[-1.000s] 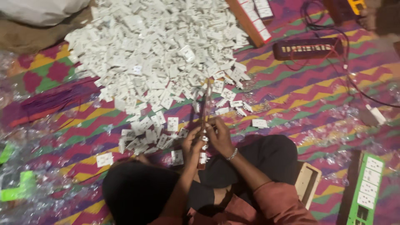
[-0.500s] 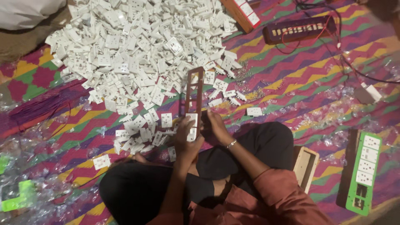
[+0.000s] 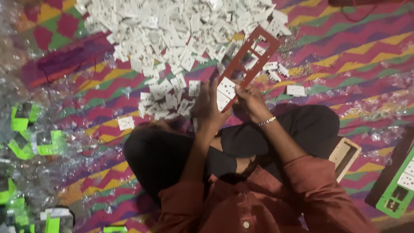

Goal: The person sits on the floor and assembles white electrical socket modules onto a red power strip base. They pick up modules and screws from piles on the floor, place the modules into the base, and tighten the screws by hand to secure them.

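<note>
I hold a long red-brown frame [image 3: 250, 58] with several rectangular cut-outs, tilted up to the right over my lap. My left hand [image 3: 208, 108] grips its lower end from the left. My right hand [image 3: 250, 100] holds the same end from the right, fingers against the frame's edge. White socket pieces [image 3: 226, 88] sit in the frame's lowest openings, between my hands. Just beyond lies a big heap of white socket pieces [image 3: 172, 30] on the patterned mat.
Loose white pieces [image 3: 126, 123] are scattered left of my knee. Crumpled clear wrappers and green cards [image 3: 39, 144] cover the left side. A cream frame [image 3: 345, 156] lies by my right knee, and a green frame with white sockets [image 3: 399, 185] at the right edge.
The frame has swung from pointing straight up to leaning right, and the view has moved closer. Both hands stay on its lower end.
</note>
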